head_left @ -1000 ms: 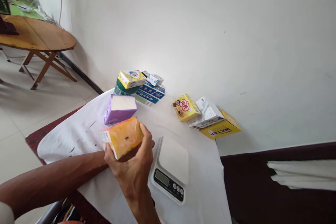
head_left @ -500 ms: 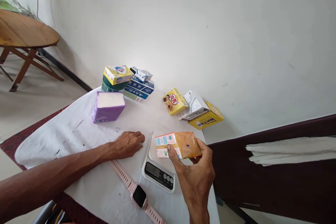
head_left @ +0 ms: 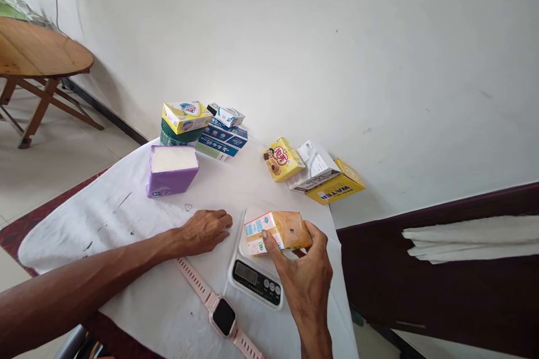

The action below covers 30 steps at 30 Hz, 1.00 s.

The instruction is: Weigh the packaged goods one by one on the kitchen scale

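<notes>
White-clothed table [head_left: 126,219]: the right hand [head_left: 305,283] grips an orange pack [head_left: 278,231], long axis crosswise, over the scale [head_left: 256,279]; the left hand [head_left: 204,231] rests flat alongside, fingers empty.

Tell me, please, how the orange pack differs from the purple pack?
The orange pack is held in the right hand over the scale; the purple pack rests untouched on the white cloth. The orange pack looks slimmer than the purple pack. Both are rectangular wrapped packs.
</notes>
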Motion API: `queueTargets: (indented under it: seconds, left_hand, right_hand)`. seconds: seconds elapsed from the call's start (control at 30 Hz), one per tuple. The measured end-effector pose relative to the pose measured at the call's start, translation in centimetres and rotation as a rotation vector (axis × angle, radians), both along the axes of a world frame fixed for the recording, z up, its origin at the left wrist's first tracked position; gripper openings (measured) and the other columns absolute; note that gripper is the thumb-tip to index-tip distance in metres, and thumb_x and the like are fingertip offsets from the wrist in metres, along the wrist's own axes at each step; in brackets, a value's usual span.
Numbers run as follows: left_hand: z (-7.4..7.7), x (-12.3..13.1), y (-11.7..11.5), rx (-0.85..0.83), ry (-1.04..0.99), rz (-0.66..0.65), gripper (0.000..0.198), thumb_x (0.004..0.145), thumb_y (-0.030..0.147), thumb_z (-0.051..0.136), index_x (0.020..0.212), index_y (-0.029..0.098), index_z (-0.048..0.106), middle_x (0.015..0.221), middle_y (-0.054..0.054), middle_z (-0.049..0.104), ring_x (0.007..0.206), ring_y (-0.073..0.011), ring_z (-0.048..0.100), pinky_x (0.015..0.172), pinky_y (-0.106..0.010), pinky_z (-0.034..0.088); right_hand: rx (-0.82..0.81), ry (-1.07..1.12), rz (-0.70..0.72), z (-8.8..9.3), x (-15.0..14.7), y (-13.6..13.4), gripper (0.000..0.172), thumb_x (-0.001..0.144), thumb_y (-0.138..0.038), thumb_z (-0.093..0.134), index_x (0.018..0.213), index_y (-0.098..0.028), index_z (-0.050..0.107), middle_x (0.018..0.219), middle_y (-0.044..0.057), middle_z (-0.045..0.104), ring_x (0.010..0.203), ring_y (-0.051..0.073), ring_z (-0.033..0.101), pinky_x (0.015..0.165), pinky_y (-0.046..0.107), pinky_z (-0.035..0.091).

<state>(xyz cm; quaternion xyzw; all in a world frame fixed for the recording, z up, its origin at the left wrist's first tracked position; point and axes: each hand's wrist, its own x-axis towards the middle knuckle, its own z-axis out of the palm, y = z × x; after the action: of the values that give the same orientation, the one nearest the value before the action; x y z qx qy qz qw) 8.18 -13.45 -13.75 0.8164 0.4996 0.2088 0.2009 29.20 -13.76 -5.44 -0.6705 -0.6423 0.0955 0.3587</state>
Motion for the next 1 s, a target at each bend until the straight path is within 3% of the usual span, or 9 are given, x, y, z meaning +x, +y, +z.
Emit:
queueTargets:
  seconds: [0.17,0.27,0.53,0.63,0.73,0.87,1.0]
  left_hand:
    - [0.0,0.0,0.0,-0.006,0.001,0.003,0.009,0.098,0.021,0.053,0.106,0.019,0.057,0.107,-0.005,0.069,0.088,-0.0199,0.068,0.074,-0.029,0.050]
    - [-0.2,0.0,0.0,0.006,-0.002,-0.009,0.010,0.098,0.021,0.052,0.107,0.019,0.057,0.107,-0.005,0.069,0.088,-0.0199,0.067,0.074,-0.029,0.050]
    - [-0.5,-0.1,0.0,0.003,-0.028,-0.011,0.008,0.099,0.021,0.050,0.104,0.020,0.055,0.106,-0.005,0.068,0.087,-0.0201,0.067,0.075,-0.031,0.050]
    - [-0.4,-0.1,0.0,0.002,-0.021,-0.021,0.008,0.098,0.021,0.050,0.105,0.020,0.055,0.105,-0.005,0.067,0.087,-0.0204,0.067,0.074,-0.031,0.050]
    - [-0.3,-0.1,0.1,0.001,-0.025,-0.014,0.007,0.098,0.020,0.051,0.104,0.021,0.055,0.104,-0.005,0.068,0.087,-0.0204,0.067,0.073,-0.030,0.050]
    - [-0.1,-0.1,0.0,-0.015,-0.018,-0.013,0.006,0.097,0.019,0.052,0.102,0.021,0.055,0.106,-0.005,0.068,0.088,-0.0203,0.068,0.074,-0.031,0.051]
    - [0.0,-0.1,0.1,-0.039,0.008,-0.023,0.008,0.096,0.020,0.053,0.104,0.020,0.055,0.109,-0.005,0.068,0.089,-0.0215,0.069,0.074,-0.033,0.053]
  right_hand:
    - [-0.081,0.021,0.000,0.5,0.3,-0.3,0.098,0.062,-0.066,0.079,0.139,-0.016,0.044,0.136,0.020,0.056,0.112,0.034,0.061,0.088,0.044,0.055]
    - [-0.119,0.039,-0.030,0.6,0.4,-0.5,0.104,0.057,-0.066,0.081,0.140,-0.016,0.043,0.138,0.021,0.055,0.105,0.033,0.065,0.082,0.044,0.058]
    - [-0.183,0.163,-0.038,1.4,0.6,0.6,0.086,0.054,-0.063,0.083,0.122,-0.020,0.055,0.111,0.012,0.070,0.081,0.028,0.072,0.068,0.037,0.059]
    - [-0.066,0.143,-0.085,2.5,0.6,3.2,0.084,0.053,-0.064,0.083,0.119,-0.020,0.057,0.107,0.012,0.071,0.086,0.029,0.071,0.071,0.037,0.057]
    - [0.002,0.069,-0.112,2.5,0.3,7.6,0.081,0.053,-0.063,0.082,0.116,-0.019,0.058,0.106,0.012,0.072,0.092,0.030,0.068,0.080,0.039,0.054]
    - [-0.052,0.059,-0.173,0.3,-0.5,14.2,0.081,0.048,-0.061,0.083,0.111,-0.017,0.058,0.104,0.015,0.071,0.097,0.032,0.066,0.088,0.043,0.051]
    - [-0.069,0.072,-0.242,-2.3,-1.7,18.6,0.089,0.044,-0.058,0.084,0.115,-0.011,0.057,0.115,0.025,0.067,0.110,0.039,0.062,0.097,0.051,0.047]
